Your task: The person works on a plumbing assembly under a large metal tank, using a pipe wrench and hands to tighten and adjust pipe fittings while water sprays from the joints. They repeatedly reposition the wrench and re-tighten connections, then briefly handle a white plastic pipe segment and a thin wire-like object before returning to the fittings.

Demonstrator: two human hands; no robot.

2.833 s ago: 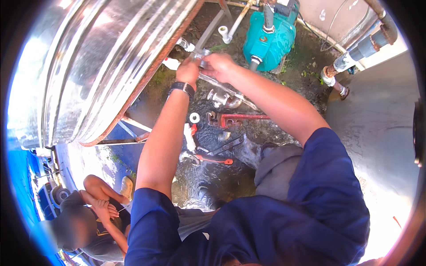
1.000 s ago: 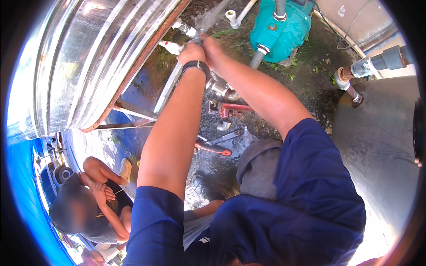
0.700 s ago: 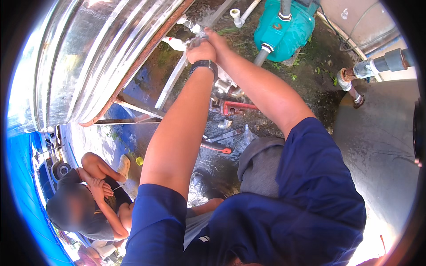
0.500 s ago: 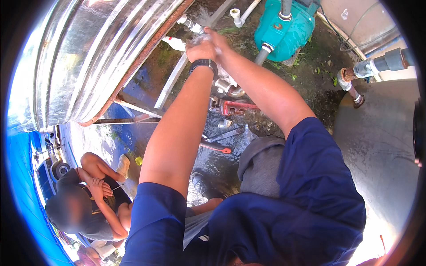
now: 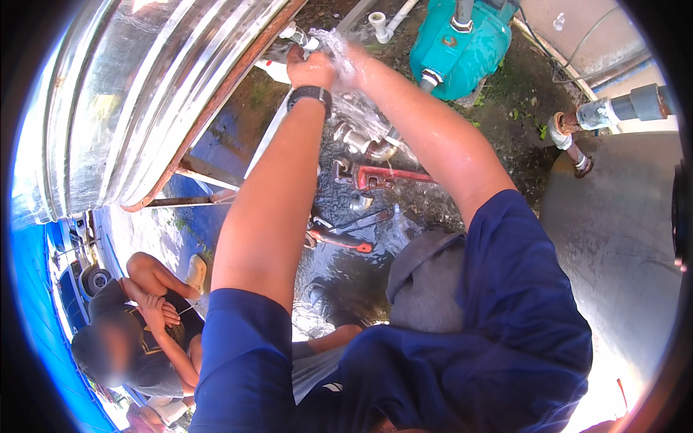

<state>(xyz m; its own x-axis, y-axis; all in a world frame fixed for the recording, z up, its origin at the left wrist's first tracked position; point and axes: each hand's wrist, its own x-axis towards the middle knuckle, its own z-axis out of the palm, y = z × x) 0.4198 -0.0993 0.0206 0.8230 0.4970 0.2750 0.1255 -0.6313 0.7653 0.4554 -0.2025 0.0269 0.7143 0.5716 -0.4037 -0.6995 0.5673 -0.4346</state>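
Your left hand [image 5: 309,66] with the black wristband closed around the small metal outlet fitting [image 5: 297,34] at the ribbed steel tank [image 5: 144,94], at twelve o'clock, your right hand [image 5: 352,59] beside it under spraying water, grip unclear, red pipe wrench [image 5: 382,175] on wet ground below, teal pump [image 5: 462,43] at one o'clock.

No packages, signs or screens show around the big steel tank [image 5: 137,94]. The nearest thing to a label is a small round metal plate [image 5: 450,41] on top of the teal pump [image 5: 462,43], to the right of the tank (too small to tell any marking on it). A black wristwatch [image 5: 310,94] sits just right of the tank's lower rim; its face is turned away.
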